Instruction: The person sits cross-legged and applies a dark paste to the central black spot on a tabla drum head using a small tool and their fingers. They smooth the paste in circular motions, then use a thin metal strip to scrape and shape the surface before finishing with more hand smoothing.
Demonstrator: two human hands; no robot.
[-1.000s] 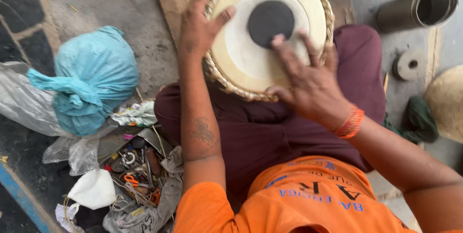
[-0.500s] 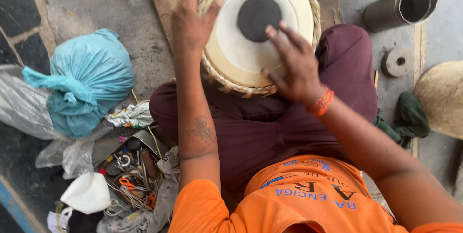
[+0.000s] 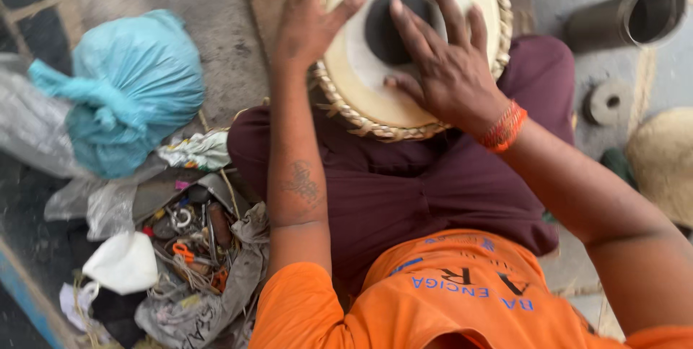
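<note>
A round hand drum [image 3: 375,82] with a cream skin, a black centre patch and a braided rim rests against my maroon-clad lap. My left hand [image 3: 307,20] lies on the drum's left rim, fingers spread over the edge. My right hand [image 3: 444,67] rests flat on the skin, its fingertips reaching onto the black patch. An orange thread band circles my right wrist. Neither hand holds a tool.
A tied blue plastic bag [image 3: 126,89] sits on the floor at left. Below it an open cloth [image 3: 191,248] holds several small tools, rings and strings. A metal cylinder [image 3: 632,13], a small ring-shaped disc [image 3: 610,101] and a pale round object [image 3: 660,161] lie at right.
My right hand has slid from the drum's lower right rim up onto the skin toward the black patch. The view has shifted, so the drum sits higher in frame.
</note>
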